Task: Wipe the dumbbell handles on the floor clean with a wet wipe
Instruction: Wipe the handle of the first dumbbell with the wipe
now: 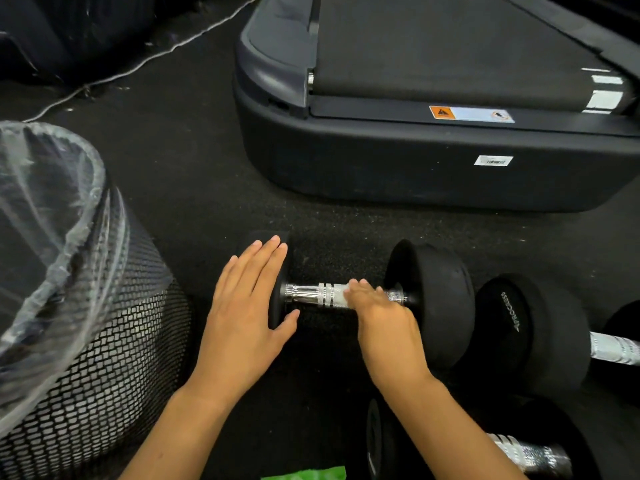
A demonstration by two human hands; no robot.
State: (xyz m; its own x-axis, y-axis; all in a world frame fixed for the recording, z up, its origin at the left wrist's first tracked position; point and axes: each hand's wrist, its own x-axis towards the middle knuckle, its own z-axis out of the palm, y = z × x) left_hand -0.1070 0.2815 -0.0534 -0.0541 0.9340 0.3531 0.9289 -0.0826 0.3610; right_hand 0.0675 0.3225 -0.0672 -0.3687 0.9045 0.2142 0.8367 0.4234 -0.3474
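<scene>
**Q:** Head view. What are the hands doing?

**A:** The left hand (pixel 247 308) lies flat, fingers straight, pressed on the near weight head of the dumbbell (pixel 429 299) and steadying it. The right hand (pixel 379 317) curls over the chrome handle (pixel 311 295), pressing a wet wipe (pixel 341 296) against it; only a white edge of the wipe shows beyond the fingertips.

**Q:** Where does the dumbbell lie?

**A:** On the floor (pixel 207 188), between the two hands, its far head just past the right knuckles.

**Q:** How far along is the work?

**A:** Probably midway on this handle: the wipe sits toward the right-hand end, and the bare stretch toward the left hand cannot be judged clean or not. To the right of the right hand lie a second dumbbell (pixel 533 334) and, nearer the wrist, a third dumbbell (pixel 533 455), both untouched.

**Q:** Anything else nearby?

**A:** A lined mesh bin (pixel 104 358) left of the left hand, a treadmill (pixel 415 168) beyond both, and a green packet (pixel 304 474) below the wrists.
</scene>
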